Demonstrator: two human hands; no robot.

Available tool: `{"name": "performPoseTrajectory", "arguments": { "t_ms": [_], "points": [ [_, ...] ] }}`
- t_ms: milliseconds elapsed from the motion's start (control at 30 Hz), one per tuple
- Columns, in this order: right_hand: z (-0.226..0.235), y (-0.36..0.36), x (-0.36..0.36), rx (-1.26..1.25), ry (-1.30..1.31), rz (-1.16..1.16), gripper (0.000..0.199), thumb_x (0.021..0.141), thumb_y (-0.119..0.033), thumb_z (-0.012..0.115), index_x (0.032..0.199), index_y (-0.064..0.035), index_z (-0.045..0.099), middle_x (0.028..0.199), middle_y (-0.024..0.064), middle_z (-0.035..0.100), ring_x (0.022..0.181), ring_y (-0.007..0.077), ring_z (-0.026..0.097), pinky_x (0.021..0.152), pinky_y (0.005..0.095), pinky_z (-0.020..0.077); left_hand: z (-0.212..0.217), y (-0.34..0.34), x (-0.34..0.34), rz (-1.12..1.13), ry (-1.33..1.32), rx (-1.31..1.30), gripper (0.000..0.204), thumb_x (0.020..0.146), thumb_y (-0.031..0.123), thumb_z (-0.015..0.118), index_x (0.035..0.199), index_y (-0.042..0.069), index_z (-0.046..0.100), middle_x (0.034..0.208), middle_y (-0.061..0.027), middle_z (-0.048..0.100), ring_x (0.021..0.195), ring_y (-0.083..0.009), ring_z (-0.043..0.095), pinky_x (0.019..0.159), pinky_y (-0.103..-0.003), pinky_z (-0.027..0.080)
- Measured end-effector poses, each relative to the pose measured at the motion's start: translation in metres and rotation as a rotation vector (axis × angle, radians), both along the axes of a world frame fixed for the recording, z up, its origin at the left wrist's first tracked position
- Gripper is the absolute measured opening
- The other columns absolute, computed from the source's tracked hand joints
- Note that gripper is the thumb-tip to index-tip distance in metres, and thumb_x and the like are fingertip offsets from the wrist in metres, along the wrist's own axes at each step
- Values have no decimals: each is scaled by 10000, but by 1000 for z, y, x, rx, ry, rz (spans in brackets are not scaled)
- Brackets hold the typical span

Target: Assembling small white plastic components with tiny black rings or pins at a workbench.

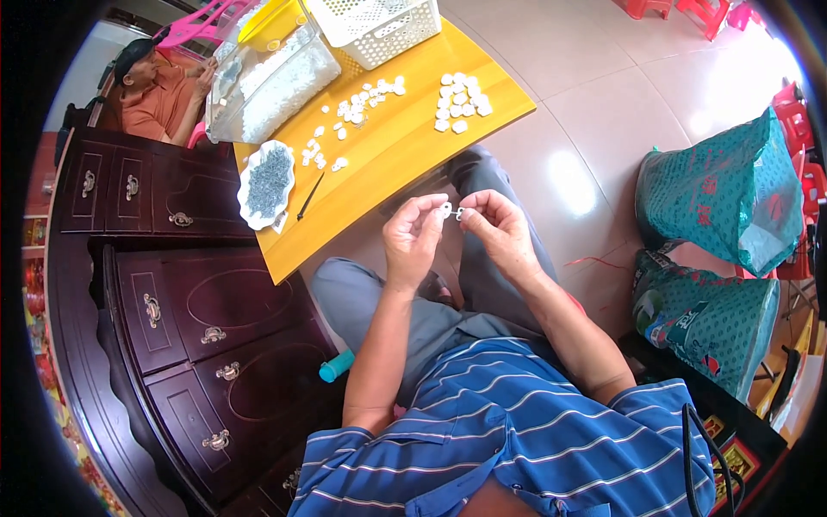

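Note:
Over my lap, just off the table's near edge, my left hand [411,241] and my right hand [504,237] meet fingertip to fingertip. Each pinches an end of a small white plastic piece [446,209]; whether it is one part or two joined parts I cannot tell. On the yellow wooden table [379,177] lie loose small white pieces [351,110] in a scattered group. A neater cluster of white pieces [460,103] sits near the right end. A white scalloped dish [245,191] holds many tiny grey parts, and a thin black tool [310,196] rests beside it.
A clear bin [293,99] heaped with white parts, a yellow scoop-like container [269,26] and a white perforated basket [392,43] stand at the back. Another person [155,103] sits far left. Dark wooden drawers [215,319] flank my left; teal sacks [715,194] stand right.

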State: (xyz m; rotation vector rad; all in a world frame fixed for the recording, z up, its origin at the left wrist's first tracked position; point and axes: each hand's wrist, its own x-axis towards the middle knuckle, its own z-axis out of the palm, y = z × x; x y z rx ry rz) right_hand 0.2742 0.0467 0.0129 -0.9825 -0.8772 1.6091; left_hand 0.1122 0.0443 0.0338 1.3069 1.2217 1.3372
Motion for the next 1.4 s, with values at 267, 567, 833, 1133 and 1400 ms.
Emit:
{"name": "performPoseTrajectory", "arguments": {
  "t_ms": [267,567,833,1133,1400],
  "points": [
    [-5,1,0,3,-67,-2,103,991,-62,670,1084,-21,659,954,-2,654,883,73,612,819,239,519,-1,-2,-3,-32,19,-42,181,973,-14,643,1140,-27,712,999,-21,723,883,-55,654,778,-209,520],
    [1,0,-2,16,-147,-40,109,986,-50,677,1087,-9,673,969,3,669,884,74,620,826,228,517,-1,0,-2,-25,16,-75,169,968,-11,648,1123,-24,716,961,-26,733,870,-68,667,781,-223,532],
    [1,-1,-3,19,-128,-24,120,987,-52,684,1097,-5,678,969,0,677,888,68,620,824,227,524,-6,3,0,-47,124,54,175,972,30,676,1135,-4,730,827,34,660,660,-16,532,592,-170,430],
    [-4,1,0,-45,-96,32,129,1001,-94,684,1096,-6,691,972,7,701,883,68,634,824,244,532,0,6,-2,-84,179,47,152,961,19,675,1094,-9,744,849,17,672,676,-27,556,602,-182,446],
    [-2,1,-3,-160,10,42,150,974,-152,674,1037,-16,690,923,38,703,824,104,647,718,273,532,4,6,-3,-124,370,149,222,914,-1,711,1134,-21,724,929,-25,684,752,-58,612,648,-197,493]
  ]
}}
